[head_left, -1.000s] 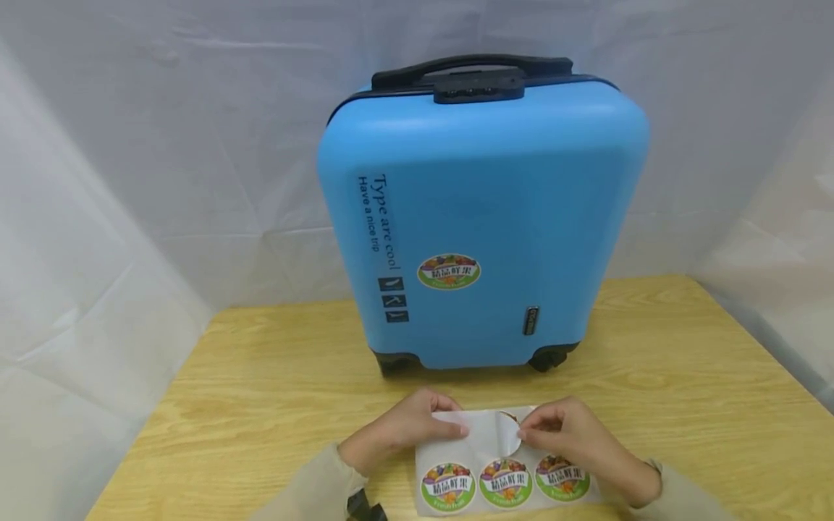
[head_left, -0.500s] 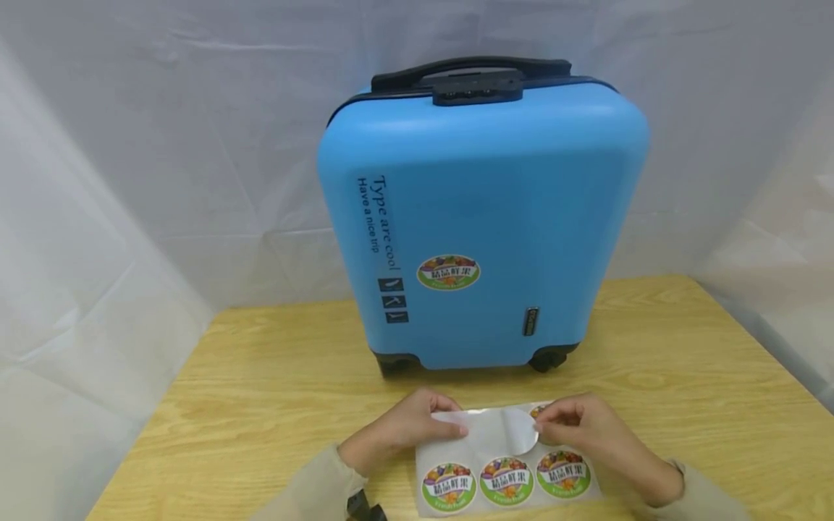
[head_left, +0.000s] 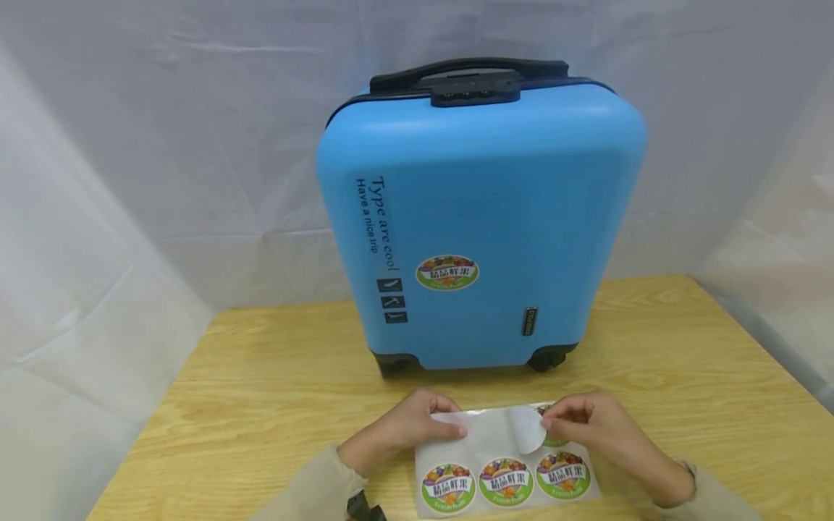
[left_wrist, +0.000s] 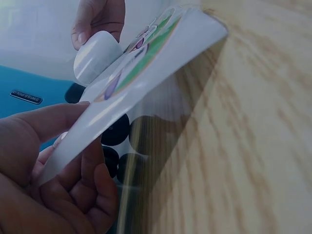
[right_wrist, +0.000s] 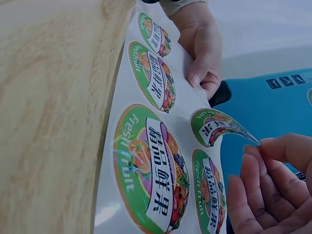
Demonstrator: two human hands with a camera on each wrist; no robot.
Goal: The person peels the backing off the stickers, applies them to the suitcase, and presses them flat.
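A white sheet of round fruit stickers [head_left: 472,434] lies at the table's front, its left end raised in the left wrist view. My left hand [head_left: 417,423] grips that end, thumb on top and fingers beneath. Between thumb and forefinger, my right hand [head_left: 602,428] pinches the edge of one round sticker [right_wrist: 219,127]. This sticker curls up off the sheet, its white back [left_wrist: 97,56] showing, its other side still on the backing. Three printed stickers fill the front row; another [right_wrist: 209,192] sits at the back right, partly covered in the head view.
A blue suitcase [head_left: 495,217] with a black handle [head_left: 469,69] stands upright behind the sheet. One matching fruit sticker [head_left: 447,273] is on its front. The wooden table [head_left: 260,369] is backed by white sheeting [head_left: 195,145]. Something black [head_left: 366,506] is at the left cuff.
My right hand has moved right, drawing the sticker's edge along and lifting more of it off the backing. The back-right sticker has come into view. My left hand has stayed in place.
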